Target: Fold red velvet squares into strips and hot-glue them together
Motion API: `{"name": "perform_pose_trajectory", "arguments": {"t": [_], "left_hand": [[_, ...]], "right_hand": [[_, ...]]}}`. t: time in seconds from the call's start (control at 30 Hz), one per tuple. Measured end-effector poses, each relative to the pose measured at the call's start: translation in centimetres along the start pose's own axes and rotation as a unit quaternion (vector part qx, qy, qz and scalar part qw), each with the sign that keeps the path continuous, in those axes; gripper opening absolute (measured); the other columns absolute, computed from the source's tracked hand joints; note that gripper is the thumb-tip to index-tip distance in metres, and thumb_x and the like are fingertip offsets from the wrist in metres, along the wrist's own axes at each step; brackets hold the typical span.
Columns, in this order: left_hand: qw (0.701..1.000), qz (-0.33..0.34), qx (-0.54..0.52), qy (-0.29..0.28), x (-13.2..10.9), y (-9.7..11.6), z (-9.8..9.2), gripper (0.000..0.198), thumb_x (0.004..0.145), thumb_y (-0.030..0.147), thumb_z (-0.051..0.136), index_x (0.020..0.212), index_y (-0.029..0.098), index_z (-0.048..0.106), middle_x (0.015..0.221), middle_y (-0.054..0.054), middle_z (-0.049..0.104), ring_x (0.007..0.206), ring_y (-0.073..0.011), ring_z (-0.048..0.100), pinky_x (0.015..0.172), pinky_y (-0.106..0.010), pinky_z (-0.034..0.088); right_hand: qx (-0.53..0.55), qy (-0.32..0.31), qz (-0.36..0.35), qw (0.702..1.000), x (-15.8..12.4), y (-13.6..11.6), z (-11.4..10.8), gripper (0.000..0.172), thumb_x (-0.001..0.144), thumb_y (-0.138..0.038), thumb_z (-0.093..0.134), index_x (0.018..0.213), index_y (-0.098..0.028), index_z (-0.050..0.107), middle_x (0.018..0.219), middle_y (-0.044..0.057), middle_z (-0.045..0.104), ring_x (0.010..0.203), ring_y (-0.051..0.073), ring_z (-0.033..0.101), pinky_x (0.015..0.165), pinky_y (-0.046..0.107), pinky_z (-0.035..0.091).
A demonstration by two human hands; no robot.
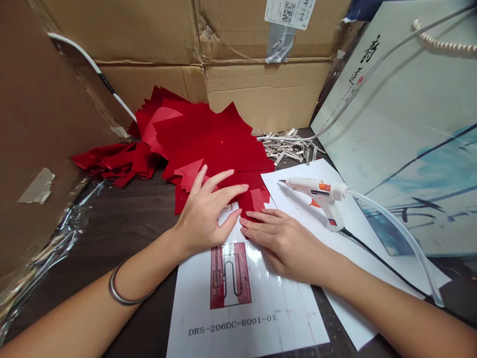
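Note:
My left hand (206,214) rests with spread fingers on a pile of cut red paper sheets (201,139), its fingertips on the red and its palm over the top edge of a glossy printed white sheet (208,323). My right hand (278,241) lies flat on that sheet's right edge, its fingertips close to my left thumb. Neither hand holds anything. The sheet carries a red-and-white pattern (231,276) and the code DRS-206DC-E001-01. A white-and-orange hot glue gun (316,196) lies on a separate white paper (357,248) to the right of my right hand.
A heap of small silver metal clips (288,146) lies behind the glue gun. Cardboard boxes (261,94) form the back, with a cardboard sheet (48,124) and crumpled plastic film (59,238) at left. A large printed white board (402,124) stands at right. The tabletop is dark wood.

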State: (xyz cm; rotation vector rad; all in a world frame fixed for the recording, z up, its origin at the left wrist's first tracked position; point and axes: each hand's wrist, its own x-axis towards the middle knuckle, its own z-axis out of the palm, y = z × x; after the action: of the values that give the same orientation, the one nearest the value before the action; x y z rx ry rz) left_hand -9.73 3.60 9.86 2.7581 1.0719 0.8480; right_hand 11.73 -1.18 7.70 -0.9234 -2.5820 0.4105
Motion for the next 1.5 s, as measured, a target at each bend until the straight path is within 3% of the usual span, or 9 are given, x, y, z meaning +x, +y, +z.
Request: {"name": "perform_pose_trajectory", "arguments": {"t": [0.1,0.2,0.3,0.43,0.73,0.97,1.23,1.4,1.5], "left_hand": [[0.998,-0.007,-0.062,-0.016,0.0,-0.2,-0.1,0.021,0.084,0.013,0.052,0.097,0.020,0.068,0.094,-0.001,0.074,0.128,-0.0236,0.051,0.122,-0.053,0.007],[0.988,-0.038,-0.110,-0.101,0.2,-0.5,-0.4,0.025,0.083,0.010,0.048,0.092,0.021,0.068,0.081,0.001,0.073,0.133,-0.0227,0.047,0.121,-0.055,-0.004],[0.974,-0.075,-0.139,-0.161,0.2,-0.9,-0.5,0.031,0.081,0.008,0.044,0.095,0.023,0.068,0.084,0.002,0.074,0.138,-0.0226,0.041,0.119,-0.057,-0.011],[0.962,-0.113,-0.165,-0.186,0.1,-1.2,-0.5,0.034,0.084,0.008,0.042,0.100,0.024,0.067,0.096,0.002,0.075,0.141,-0.0226,0.035,0.117,-0.059,-0.014],[0.947,-0.179,-0.182,-0.194,0.3,-1.3,-0.6,0.032,0.090,0.013,0.038,0.110,0.023,0.061,0.107,0.003,0.074,0.146,-0.0190,0.022,0.116,-0.056,-0.020],[0.956,-0.181,-0.159,-0.167,0.3,-1.2,-0.3,0.033,0.097,0.018,0.032,0.113,0.024,0.061,0.125,0.003,0.066,0.146,-0.0159,0.024,0.122,-0.048,-0.008],[0.959,-0.191,-0.116,-0.175,0.4,-0.8,-0.3,0.033,0.100,0.024,0.030,0.120,0.024,0.056,0.132,0.002,0.061,0.146,-0.0152,0.021,0.122,-0.048,-0.009],[0.968,-0.170,-0.083,-0.167,0.5,-0.5,-0.3,0.037,0.099,0.020,0.031,0.128,0.018,0.052,0.138,-0.004,0.057,0.147,-0.0193,0.020,0.122,-0.052,-0.003],[0.986,-0.116,-0.057,-0.104,0.3,-0.3,-0.1,0.037,0.097,0.021,0.038,0.130,0.014,0.052,0.139,-0.009,0.055,0.143,-0.0242,0.030,0.121,-0.056,0.002]], "right_hand": [[-0.001,-0.004,0.004,1.000,0.0,0.0,-0.1,0.044,0.084,-0.007,0.047,0.124,-0.011,0.063,0.131,0.007,0.062,0.128,0.028,0.051,0.106,0.048,0.042],[0.002,-0.006,0.005,1.000,0.0,-0.1,-0.1,0.044,0.084,-0.007,0.046,0.125,-0.011,0.063,0.132,0.006,0.061,0.129,0.028,0.050,0.106,0.048,0.042],[0.006,-0.010,0.009,1.000,-0.1,-0.1,-0.2,0.046,0.084,-0.008,0.047,0.127,-0.012,0.062,0.134,0.006,0.060,0.130,0.028,0.050,0.107,0.048,0.041],[0.008,-0.010,0.010,1.000,-0.1,-0.2,-0.2,0.045,0.084,-0.008,0.046,0.126,-0.010,0.063,0.133,0.007,0.060,0.130,0.028,0.050,0.108,0.047,0.041],[0.001,-0.013,0.014,1.000,-0.2,-0.4,-0.2,0.046,0.083,-0.007,0.047,0.127,-0.010,0.061,0.133,0.006,0.060,0.131,0.029,0.049,0.109,0.047,0.041],[-0.009,-0.022,0.008,1.000,0.0,-0.6,-0.3,0.046,0.084,-0.006,0.047,0.127,-0.006,0.061,0.131,0.009,0.061,0.130,0.032,0.048,0.107,0.049,0.043],[0.002,-0.009,0.018,1.000,-0.1,-0.6,-0.2,0.048,0.081,-0.007,0.049,0.127,-0.007,0.062,0.132,0.008,0.061,0.131,0.030,0.047,0.112,0.044,0.039],[0.004,-0.008,0.019,1.000,0.0,-0.7,-0.2,0.048,0.082,-0.007,0.047,0.127,-0.007,0.061,0.131,0.008,0.062,0.131,0.029,0.048,0.112,0.045,0.039],[0.005,-0.005,0.019,1.000,0.1,-0.8,-0.3,0.047,0.082,-0.007,0.047,0.126,-0.008,0.062,0.130,0.009,0.062,0.131,0.028,0.049,0.111,0.046,0.040]]}}
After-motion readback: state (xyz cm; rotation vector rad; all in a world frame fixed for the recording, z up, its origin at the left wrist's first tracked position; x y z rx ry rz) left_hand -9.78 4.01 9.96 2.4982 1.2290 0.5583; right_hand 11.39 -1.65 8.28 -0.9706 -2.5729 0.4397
